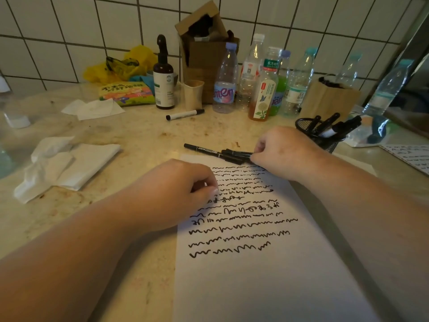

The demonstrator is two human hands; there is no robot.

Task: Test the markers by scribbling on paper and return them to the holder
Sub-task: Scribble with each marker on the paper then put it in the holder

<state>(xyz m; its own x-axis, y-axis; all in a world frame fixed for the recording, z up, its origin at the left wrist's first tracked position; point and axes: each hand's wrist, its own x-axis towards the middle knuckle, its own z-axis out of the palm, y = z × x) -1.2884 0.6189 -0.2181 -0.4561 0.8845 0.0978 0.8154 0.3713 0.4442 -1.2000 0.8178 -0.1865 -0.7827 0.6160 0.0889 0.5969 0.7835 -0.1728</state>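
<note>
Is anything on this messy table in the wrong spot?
Yes. One white marker lies alone near the brown bottle, far from the mesh holder where other markers stand. Crumpled tissues are scattered on the left, and the counter shows brownish stains.

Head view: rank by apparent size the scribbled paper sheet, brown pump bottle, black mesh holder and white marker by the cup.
1. White scribbled paper sheet
2. Brown pump bottle
3. Black mesh holder, partly hidden, so unsure
4. White marker
</note>
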